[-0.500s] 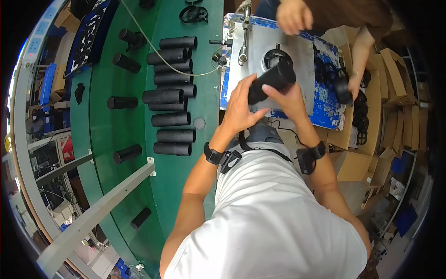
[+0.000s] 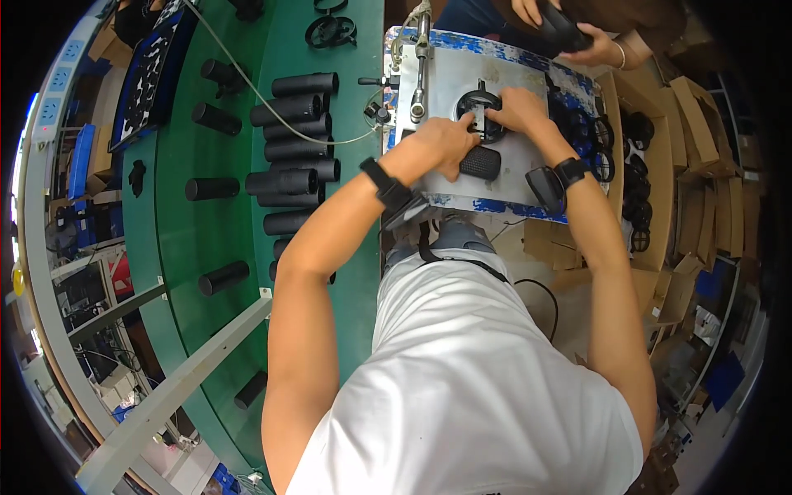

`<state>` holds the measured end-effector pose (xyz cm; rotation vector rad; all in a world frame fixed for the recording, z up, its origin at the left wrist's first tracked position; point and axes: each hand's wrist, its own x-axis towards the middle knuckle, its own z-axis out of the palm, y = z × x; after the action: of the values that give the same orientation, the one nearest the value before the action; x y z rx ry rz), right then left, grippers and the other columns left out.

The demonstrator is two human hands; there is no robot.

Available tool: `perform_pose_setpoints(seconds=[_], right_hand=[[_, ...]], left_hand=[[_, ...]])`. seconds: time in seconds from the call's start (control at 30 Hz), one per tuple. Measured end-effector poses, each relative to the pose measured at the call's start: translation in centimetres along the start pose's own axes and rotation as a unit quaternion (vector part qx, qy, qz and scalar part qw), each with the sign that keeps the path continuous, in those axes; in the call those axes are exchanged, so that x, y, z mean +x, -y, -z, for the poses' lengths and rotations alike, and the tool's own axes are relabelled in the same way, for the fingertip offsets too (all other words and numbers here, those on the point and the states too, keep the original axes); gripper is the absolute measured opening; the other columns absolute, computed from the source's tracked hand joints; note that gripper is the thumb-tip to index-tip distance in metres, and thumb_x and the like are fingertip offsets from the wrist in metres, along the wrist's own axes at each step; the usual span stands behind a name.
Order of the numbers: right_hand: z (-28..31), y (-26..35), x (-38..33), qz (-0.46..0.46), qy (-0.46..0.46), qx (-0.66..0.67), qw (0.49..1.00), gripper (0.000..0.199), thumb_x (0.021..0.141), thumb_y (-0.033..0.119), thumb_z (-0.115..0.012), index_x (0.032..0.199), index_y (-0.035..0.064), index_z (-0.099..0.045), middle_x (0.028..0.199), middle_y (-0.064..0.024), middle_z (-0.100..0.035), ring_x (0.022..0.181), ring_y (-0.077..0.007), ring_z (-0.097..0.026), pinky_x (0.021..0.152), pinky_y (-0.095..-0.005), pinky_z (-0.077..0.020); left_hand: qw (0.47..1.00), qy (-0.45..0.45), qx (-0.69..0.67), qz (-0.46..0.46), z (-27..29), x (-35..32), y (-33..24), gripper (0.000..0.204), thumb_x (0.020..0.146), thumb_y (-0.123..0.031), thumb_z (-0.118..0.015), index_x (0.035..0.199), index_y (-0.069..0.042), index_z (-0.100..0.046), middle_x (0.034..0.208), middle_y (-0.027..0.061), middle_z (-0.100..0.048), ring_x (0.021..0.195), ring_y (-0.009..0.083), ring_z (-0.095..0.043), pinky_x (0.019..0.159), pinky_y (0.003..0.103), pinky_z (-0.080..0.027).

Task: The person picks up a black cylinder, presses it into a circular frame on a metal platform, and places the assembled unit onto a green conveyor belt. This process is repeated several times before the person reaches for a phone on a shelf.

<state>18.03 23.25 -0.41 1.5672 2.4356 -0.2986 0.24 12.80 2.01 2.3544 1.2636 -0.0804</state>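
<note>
On the metal plate (image 2: 521, 165) lies a black ring-shaped part (image 2: 493, 132) with a bar across its middle. My left hand (image 2: 445, 142) reaches it from the left, fingertips on its near inner edge, thumb pointing toward me. From the right, the fingers of my right hand (image 2: 521, 112) close on its rim. Just nearer to me, partly beneath my left hand, a short black cylinder with a textured surface (image 2: 481, 163) lies on the plate. Each of my wrists wears a black strapped device.
Several black tubes (image 2: 289, 181) lie in a row on the green bench (image 2: 351, 247) to the left. A metal rod tool (image 2: 422, 70) stands at the plate's left. Across the table, a co-worker's hands (image 2: 590, 51) hold a black part. Boxes (image 2: 639, 239) with black parts stand right.
The black tube I held in both hands is out of them; a black cylinder now lies on the plate. Both hands have moved onto the ring-shaped part. The co-worker's hands now hold a black part together.
</note>
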Motion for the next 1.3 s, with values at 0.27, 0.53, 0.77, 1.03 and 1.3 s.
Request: perform_pose_setpoints(seconds=[0.27,0.53,0.77,1.03,1.3], right_hand=[[1.2,1.4,1.2,0.0,0.019,-0.085,0.996,0.031,0.072,0.025,-0.062,0.093,0.0057,-0.073,0.095,-0.0166,-0.07,0.089,-0.0341,-0.067,0.077,-0.0426,-0.0548],[-0.4,-0.9,-1.2,0.042,-0.066,-0.011,0.997,0.037,0.079,0.038,-0.066,0.093,0.0037,-0.07,0.087,-0.0171,-0.07,0.083,-0.0333,-0.068,0.072,-0.0404,-0.0541],[0.4,3.1,-10.8,0.115,-0.021,0.737,0.665,0.062,0.092,0.048,-0.053,0.132,0.0006,-0.048,0.123,-0.0133,-0.058,0.112,-0.0232,-0.056,0.096,-0.0373,-0.0438],[1.8,3.7,-12.7,0.211,-0.064,0.802,0.556,0.08,0.079,0.045,-0.071,0.137,-0.0017,-0.04,0.129,-0.0175,-0.053,0.12,-0.0303,-0.052,0.103,-0.0404,-0.0425],[3.7,2.5,-16.3,0.272,-0.133,0.862,0.406,0.073,0.068,0.024,-0.078,0.128,0.0118,-0.037,0.118,-0.0039,-0.046,0.122,-0.0261,-0.043,0.117,-0.0433,-0.0212]], left_hand=[[0.996,0.081,-0.001,-0.043,0.4,1.3,0.8,0.061,0.053,-0.03,-0.076,0.111,-0.016,-0.066,0.112,0.0119,-0.058,0.095,0.0321,-0.064,0.08,0.042,-0.053],[0.985,-0.069,-0.123,-0.096,-0.8,-0.6,2.8,0.067,0.056,-0.035,-0.077,0.115,-0.006,-0.063,0.128,0.019,-0.051,0.109,0.0342,-0.059,0.091,0.04,-0.049],[0.822,-0.024,-0.569,-0.026,1.0,-4.6,-0.8,0.061,0.068,-0.037,-0.08,0.11,0.003,-0.059,0.096,0.0132,-0.065,0.086,0.023,-0.066,0.078,0.032,-0.053],[0.541,0.004,-0.835,-0.098,-1.2,-5.8,-3.3,0.055,0.086,-0.03,-0.07,0.122,0.005,-0.049,0.108,0.0152,-0.062,0.081,0.0212,-0.067,0.078,0.03,-0.057],[0.801,-0.512,-0.298,-0.083,-1.0,-8.4,-7.8,0.062,0.069,-0.002,-0.083,0.122,-0.003,-0.052,0.111,0.0117,-0.06,0.106,0.016,-0.059,0.086,0.031,-0.052]])
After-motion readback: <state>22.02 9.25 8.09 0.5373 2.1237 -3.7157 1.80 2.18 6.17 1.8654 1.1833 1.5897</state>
